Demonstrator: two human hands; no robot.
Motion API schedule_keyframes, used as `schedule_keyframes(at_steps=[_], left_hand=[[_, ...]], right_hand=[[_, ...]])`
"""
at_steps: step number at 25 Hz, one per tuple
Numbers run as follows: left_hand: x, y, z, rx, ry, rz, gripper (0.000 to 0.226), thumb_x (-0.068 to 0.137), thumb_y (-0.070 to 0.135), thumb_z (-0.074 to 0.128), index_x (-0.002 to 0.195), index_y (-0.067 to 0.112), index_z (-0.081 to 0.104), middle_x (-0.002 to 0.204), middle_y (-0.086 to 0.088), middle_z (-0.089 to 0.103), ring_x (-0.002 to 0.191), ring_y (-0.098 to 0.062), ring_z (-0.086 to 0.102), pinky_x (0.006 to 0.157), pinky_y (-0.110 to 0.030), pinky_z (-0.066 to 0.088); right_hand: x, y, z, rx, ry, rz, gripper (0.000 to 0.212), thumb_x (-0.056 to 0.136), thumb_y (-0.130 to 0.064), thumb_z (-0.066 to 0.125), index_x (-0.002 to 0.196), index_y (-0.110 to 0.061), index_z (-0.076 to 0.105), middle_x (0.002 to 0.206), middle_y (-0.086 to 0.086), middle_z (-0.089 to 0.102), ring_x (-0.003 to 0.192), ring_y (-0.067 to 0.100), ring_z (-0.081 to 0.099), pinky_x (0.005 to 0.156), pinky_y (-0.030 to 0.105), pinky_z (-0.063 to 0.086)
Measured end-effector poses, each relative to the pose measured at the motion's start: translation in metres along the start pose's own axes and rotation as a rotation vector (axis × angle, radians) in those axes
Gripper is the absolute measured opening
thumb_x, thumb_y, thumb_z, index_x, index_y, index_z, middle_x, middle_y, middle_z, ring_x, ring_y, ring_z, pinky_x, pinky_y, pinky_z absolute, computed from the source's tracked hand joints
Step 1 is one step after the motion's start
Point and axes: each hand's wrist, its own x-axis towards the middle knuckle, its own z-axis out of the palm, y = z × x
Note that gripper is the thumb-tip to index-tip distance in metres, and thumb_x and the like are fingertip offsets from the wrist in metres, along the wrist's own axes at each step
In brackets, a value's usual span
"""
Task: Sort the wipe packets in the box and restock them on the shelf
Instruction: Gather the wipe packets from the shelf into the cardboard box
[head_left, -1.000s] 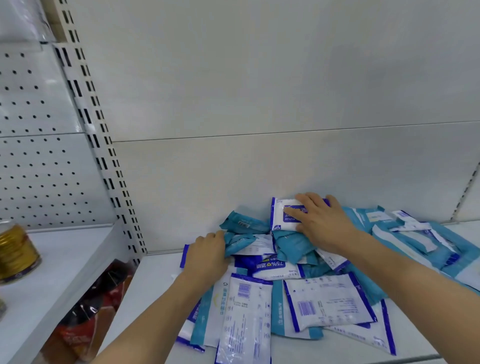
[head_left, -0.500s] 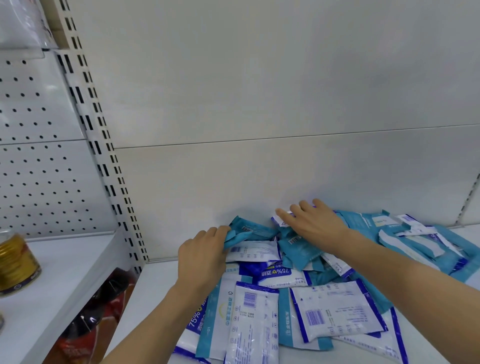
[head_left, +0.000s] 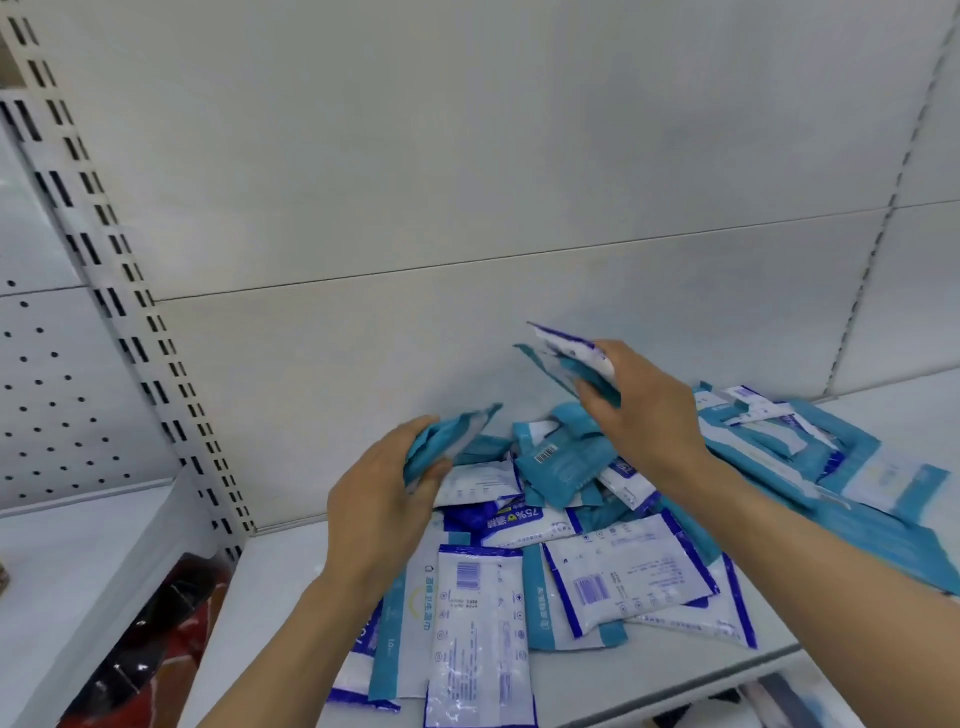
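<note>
Now my left hand (head_left: 382, 499) pinches teal packets (head_left: 447, 441) at nine o'clock of the pile (head_left: 587, 566); my right hand (head_left: 641, 415) grips a mixed bunch (head_left: 571, 358) at twelve. I should square each stack by colour before shelving.

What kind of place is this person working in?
Probably a shop aisle being restocked. White retail shelving with a slotted upright and pegboard back panel, plus a heap of wipe packets on the shelf, point that way.
</note>
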Motion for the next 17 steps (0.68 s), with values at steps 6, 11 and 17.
schedule_keyframes(at_steps=[6, 11, 17], left_hand=[[-0.01, 0.07, 0.018, -0.308, 0.009, -0.086, 0.029, 0.084, 0.027, 0.073, 0.109, 0.031, 0.059, 0.087, 0.026, 0.061, 0.082, 0.001, 0.062, 0.073, -0.025, 0.054], [-0.036, 0.15, 0.064, -0.387, -0.088, -0.04, 0.023, 0.083, 0.028, 0.074, 0.102, 0.024, 0.062, 0.086, 0.017, 0.065, 0.079, -0.004, 0.063, 0.071, -0.032, 0.056], [-0.117, 0.294, 0.145, -0.481, -0.208, -0.003, 0.02, 0.081, 0.026, 0.074, 0.092, 0.026, 0.058, 0.079, 0.016, 0.062, 0.074, -0.008, 0.061, 0.068, -0.031, 0.052]], right_hand=[[-0.053, 0.015, -0.068, 0.033, 0.098, 0.178, 0.03, 0.088, -0.027, 0.065, 0.11, -0.013, 0.048, 0.082, 0.005, 0.063, 0.07, 0.03, 0.06, 0.059, 0.044, 0.051], [-0.106, 0.057, -0.154, -0.035, 0.113, 0.261, 0.033, 0.088, -0.027, 0.065, 0.113, -0.013, 0.048, 0.091, 0.004, 0.064, 0.074, 0.026, 0.058, 0.06, 0.04, 0.052], [-0.198, 0.144, -0.287, -0.134, 0.086, 0.446, 0.028, 0.088, -0.024, 0.062, 0.109, -0.016, 0.046, 0.087, 0.001, 0.061, 0.077, 0.028, 0.058, 0.061, 0.041, 0.048]])
